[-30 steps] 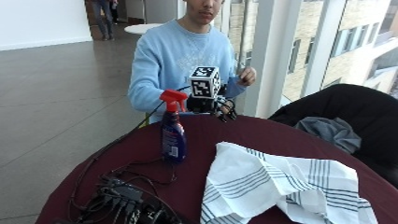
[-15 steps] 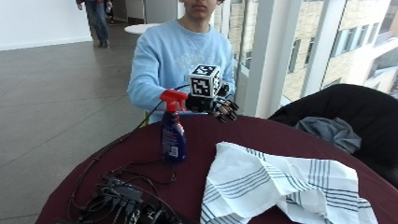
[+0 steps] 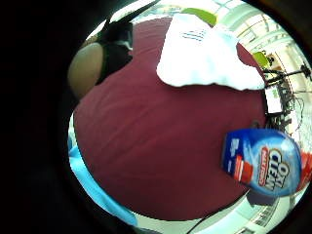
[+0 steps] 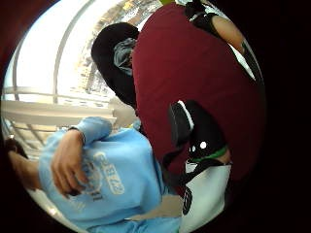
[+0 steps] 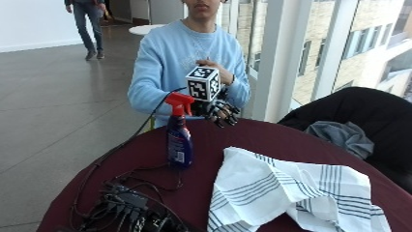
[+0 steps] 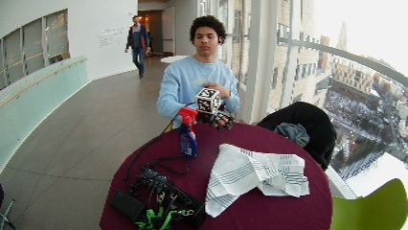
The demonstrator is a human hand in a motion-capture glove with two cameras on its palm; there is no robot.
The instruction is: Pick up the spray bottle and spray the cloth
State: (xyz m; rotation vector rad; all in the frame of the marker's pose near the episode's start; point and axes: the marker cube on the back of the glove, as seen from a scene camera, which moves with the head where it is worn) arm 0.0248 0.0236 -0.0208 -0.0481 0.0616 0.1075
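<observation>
A blue spray bottle [image 5: 179,142] with a red trigger head stands upright on the round maroon table [image 5: 257,137], left of centre. A white cloth [image 5: 289,193] with dark stripes lies crumpled to its right. My gloved right hand [image 5: 222,112] hovers over the table's far edge, just right of and behind the bottle's head, with fingers hanging loosely and nothing in them. From the little finger side palm view, the bottle [image 3: 265,163] stands close by and the cloth [image 3: 200,53] lies farther off. The wide outside view gives the same layout: hand [image 6: 217,119], bottle [image 6: 188,139], cloth [image 6: 255,172].
A tangle of black cables and boxes [image 5: 128,210] covers the table's near left. A black chair [image 5: 360,111] with a grey garment stands at the far right. The person's bare left hand [image 5: 209,65] is held at the chest.
My gloved hand has drifted slightly toward the bottle's head. The bare left hand has moved in front of the chest. Bottle and cloth have not moved.
</observation>
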